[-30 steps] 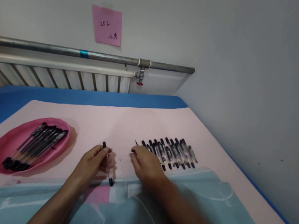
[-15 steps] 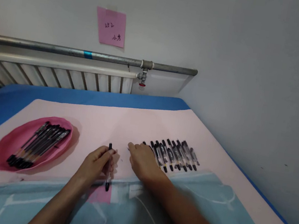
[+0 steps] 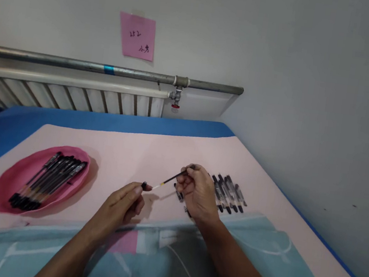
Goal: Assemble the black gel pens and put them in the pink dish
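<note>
My left hand (image 3: 122, 203) is closed on a pen whose black end (image 3: 143, 185) shows at the fingertips; the rest of it is hidden. Between finger and thumb, my right hand (image 3: 199, 194) pinches a thin pen refill (image 3: 174, 177), dark along most of its length, with a yellow band and a pale end. That pale end slants down to the fingertips of my left hand; whether it touches the pen I cannot tell. Capped clear pens (image 3: 228, 193) lie in a row beside and partly behind my right hand.
At the left, a pink oval basin (image 3: 2, 187) holds a bundle of black-ended pens (image 3: 48, 178). A pale pink sheet (image 3: 123, 150) covers the blue surface (image 3: 120, 124). Light blue patterned cloth (image 3: 252, 241) lies along the near edge. Pipes (image 3: 138, 74) and a radiator run behind.
My right hand has lifted off the sheet and now holds the refill up, slanting towards my left hand. The pen in my left hand has turned from upright and is mostly hidden.
</note>
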A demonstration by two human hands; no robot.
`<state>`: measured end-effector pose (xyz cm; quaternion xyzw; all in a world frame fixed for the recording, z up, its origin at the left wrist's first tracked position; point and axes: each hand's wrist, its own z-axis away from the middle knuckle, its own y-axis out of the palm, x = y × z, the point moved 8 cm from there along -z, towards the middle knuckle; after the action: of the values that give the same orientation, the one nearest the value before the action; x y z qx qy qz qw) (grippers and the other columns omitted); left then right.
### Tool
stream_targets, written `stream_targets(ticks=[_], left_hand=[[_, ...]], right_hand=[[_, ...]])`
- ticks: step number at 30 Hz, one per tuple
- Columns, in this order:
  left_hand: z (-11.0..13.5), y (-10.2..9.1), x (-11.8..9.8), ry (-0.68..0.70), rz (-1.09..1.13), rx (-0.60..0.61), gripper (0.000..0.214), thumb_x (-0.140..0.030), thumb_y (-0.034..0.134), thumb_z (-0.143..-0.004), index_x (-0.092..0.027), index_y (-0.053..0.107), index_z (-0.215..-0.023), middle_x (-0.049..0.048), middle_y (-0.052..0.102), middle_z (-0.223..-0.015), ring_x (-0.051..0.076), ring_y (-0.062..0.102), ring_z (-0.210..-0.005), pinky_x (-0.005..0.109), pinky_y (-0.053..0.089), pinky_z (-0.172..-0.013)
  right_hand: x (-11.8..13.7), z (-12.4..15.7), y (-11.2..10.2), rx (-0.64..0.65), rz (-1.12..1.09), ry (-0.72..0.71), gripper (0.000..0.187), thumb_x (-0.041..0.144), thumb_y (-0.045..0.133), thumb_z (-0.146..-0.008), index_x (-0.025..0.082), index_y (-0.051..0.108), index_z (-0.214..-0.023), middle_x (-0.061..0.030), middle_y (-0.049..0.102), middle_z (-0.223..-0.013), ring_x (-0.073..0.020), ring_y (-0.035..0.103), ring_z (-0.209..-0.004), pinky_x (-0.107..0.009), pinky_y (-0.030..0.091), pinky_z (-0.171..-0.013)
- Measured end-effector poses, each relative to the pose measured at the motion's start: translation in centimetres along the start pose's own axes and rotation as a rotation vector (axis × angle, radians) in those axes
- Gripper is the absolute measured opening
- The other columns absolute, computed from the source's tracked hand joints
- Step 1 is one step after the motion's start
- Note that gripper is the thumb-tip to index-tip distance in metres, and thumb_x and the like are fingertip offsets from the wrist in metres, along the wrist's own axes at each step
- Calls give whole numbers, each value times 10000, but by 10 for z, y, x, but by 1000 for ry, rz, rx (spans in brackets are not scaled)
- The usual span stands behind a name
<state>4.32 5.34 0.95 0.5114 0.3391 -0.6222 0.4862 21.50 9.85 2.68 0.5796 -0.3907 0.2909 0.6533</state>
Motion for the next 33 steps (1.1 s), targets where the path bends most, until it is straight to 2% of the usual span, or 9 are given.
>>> stream_targets(ticks=[3,7,12,19,28,33], left_hand=[[1,1,-3,10,-64,3,417,-451,402,-841,-180,493,-1146,-59,393,-567,56,259,-443,184,176,-419],[0,6,2,11,-94,50,381,-445,423,-833,-164,553,-1055,-62,345,-534,69,275,-473,190,186,-446],[-1,6,6,24,-99,61,351,-437,431,-831,-172,575,-1010,-61,329,-534,72,271,-486,188,177,-453],[2,8,1,-30,-44,67,361,-467,459,-803,-176,567,-986,-72,297,-520,73,233,-466,181,156,-441],[4,11,4,-44,-38,104,350,-443,445,-825,-172,566,-1011,-78,277,-519,62,214,-465,179,142,-438],[0,8,10,-30,-83,114,350,-450,444,-823,-174,568,-999,-77,292,-514,62,221,-462,182,146,-434]], right_hand=[[-2,0,-6,-31,-108,14,67,177,554,-688,172,489,-706,22,581,-654,-107,555,-518,-191,401,-377],[0,3,-4,-20,-134,6,65,167,552,-697,171,492,-720,19,588,-658,-110,568,-520,-192,416,-377],[0,6,0,5,-106,2,52,154,537,-705,170,491,-719,21,588,-650,-105,566,-501,-186,418,-361],[0,6,-1,18,-85,0,58,137,526,-710,173,483,-725,26,589,-648,-101,568,-496,-180,421,-357],[-1,7,-1,37,-65,-12,56,147,523,-719,178,482,-742,24,584,-662,-100,571,-501,-176,423,-358],[10,8,2,68,31,-75,58,146,524,-704,179,491,-739,23,595,-680,-105,570,-487,-183,415,-354]])
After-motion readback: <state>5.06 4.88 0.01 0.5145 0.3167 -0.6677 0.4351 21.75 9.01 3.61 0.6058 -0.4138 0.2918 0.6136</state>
